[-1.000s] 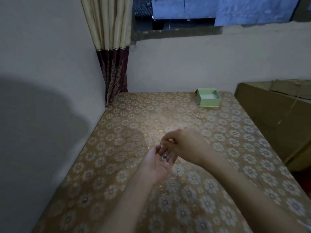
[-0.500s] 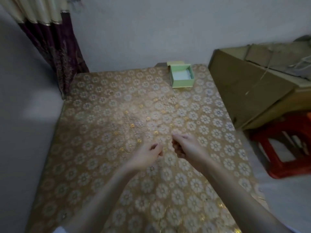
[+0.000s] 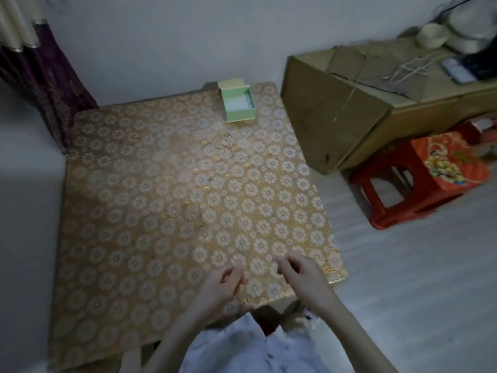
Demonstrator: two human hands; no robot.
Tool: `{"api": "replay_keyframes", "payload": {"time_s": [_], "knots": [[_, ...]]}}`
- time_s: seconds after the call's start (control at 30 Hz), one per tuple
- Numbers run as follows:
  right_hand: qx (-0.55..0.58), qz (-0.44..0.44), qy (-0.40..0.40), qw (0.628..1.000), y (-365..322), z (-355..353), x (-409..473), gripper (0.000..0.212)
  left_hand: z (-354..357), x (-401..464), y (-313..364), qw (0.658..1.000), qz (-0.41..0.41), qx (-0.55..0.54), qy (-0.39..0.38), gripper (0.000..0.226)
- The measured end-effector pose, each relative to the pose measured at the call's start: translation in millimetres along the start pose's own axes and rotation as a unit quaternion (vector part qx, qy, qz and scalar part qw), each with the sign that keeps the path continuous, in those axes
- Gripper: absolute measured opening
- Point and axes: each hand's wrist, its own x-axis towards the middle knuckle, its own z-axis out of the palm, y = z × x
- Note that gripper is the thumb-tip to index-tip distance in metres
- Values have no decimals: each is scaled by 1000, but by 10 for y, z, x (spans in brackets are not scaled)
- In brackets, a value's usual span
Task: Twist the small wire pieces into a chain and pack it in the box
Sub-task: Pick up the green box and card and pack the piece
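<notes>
A small light-green box (image 3: 240,114) stands open at the far edge of the table (image 3: 134,238), its white inside showing. Tiny gold wire pieces (image 3: 225,139) lie scattered on the flower-patterned cloth in front of the box and near the middle. Over the table's near edge my left hand (image 3: 222,285) is curled, fingers closed against the thumb. A little to its right, my right hand (image 3: 302,275) pinches thumb and forefinger together. What the two hands hold is too small to make out; they are a short gap apart.
A big cardboard box (image 3: 336,111) stands right of the table with white containers and cords on top. In front of it is a red plastic stool (image 3: 398,200) bearing a red printed bag (image 3: 454,162). A dark curtain (image 3: 40,84) hangs far left, by the wall.
A second ago my right hand was picking small wire pieces from my open left palm. The left hand has closed, both hands have drawn back to the near edge, and the view has tilted down.
</notes>
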Motion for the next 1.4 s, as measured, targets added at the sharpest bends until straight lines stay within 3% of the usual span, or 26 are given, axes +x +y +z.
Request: {"api": "replay_keyframes", "payload": {"time_s": [0.2, 0.4, 0.77, 1.07, 1.4], "knots": [[32, -12, 9, 999, 695, -662, -349, 37, 764, 25, 177, 992, -28, -63, 102, 32], [39, -1, 31, 999, 1358, -1260, -644, 42, 1783, -80, 233, 993, -48, -107, 34, 34], [133, 63, 102, 984, 1992, -2070, -879, 40, 2891, 194, 607, 998, -57, -3, -20, 40], [159, 87, 104, 978, 2270, -2775, -337, 37, 3397, 738, 1115, 998, -63, -16, 5, 38], [17, 25, 44, 999, 2017, -3908, 872, 37, 3696, 1656, 1967, 998, -35, -27, 41, 36]]}}
